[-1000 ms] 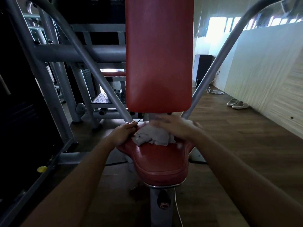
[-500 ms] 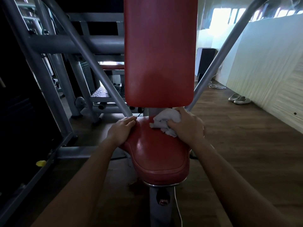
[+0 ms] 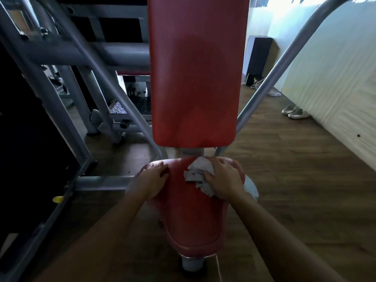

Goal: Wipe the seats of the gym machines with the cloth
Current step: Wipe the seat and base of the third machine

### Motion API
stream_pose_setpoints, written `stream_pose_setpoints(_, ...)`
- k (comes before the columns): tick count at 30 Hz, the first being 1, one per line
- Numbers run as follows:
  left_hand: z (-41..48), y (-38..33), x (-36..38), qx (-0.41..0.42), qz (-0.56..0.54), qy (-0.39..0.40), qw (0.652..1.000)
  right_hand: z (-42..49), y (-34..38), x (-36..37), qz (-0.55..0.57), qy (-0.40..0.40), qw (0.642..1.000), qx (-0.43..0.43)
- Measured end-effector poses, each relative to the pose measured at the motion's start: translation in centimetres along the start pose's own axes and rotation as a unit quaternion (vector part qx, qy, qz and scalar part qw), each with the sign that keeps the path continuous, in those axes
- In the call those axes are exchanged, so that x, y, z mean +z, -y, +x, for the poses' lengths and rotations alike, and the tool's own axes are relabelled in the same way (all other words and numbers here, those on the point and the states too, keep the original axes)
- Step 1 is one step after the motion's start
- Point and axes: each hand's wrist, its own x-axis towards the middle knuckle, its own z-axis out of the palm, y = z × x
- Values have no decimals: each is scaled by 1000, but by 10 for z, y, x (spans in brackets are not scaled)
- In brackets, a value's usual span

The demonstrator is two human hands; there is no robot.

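A red padded seat (image 3: 189,216) of a gym machine lies below me, with its tall red backrest (image 3: 195,74) upright behind it. A crumpled grey-white cloth (image 3: 198,174) lies on the seat's rear right part. My right hand (image 3: 223,178) presses down on the cloth, fingers spread over it, and covers the cloth's right side. My left hand (image 3: 152,180) rests on the seat's rear left edge, fingers lying over the rim.
Grey steel frame tubes (image 3: 85,64) of the machine rise at the left, and a slanted bar (image 3: 270,78) runs up the right. A pair of slippers (image 3: 294,111) lies by the white wall. A dark speaker box (image 3: 259,55) stands at the back on the wooden floor.
My right hand slid the cloth from the seat's rear middle to its rear right. The left hand has stayed on the left edge. The view has tilted further down.
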Motion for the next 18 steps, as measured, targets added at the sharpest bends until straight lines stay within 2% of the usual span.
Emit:
stream_pose_setpoints(3,-4,-15,-26,16,-27,36,999,15,8,-22,-8,77,997,32)
stream_pose_setpoints(6,-8,-25,-55,16,-66,61,996,20,15,-53,49,81,993,72)
stream_pose_setpoints(8,-14,-36,-79,25,-95,29,995,18,19,-76,99,41,992,72)
stream_pose_setpoints(11,-20,-63,-112,47,-121,-45,991,12,19,-115,87,-24,996,22)
stream_pose_setpoints(15,-28,-118,-145,75,-111,-121,984,2,-5,-173,53,-58,997,-12)
stream_pose_setpoints(18,-36,-165,-160,60,-86,-152,983,-6,-37,-223,53,-62,996,-23)
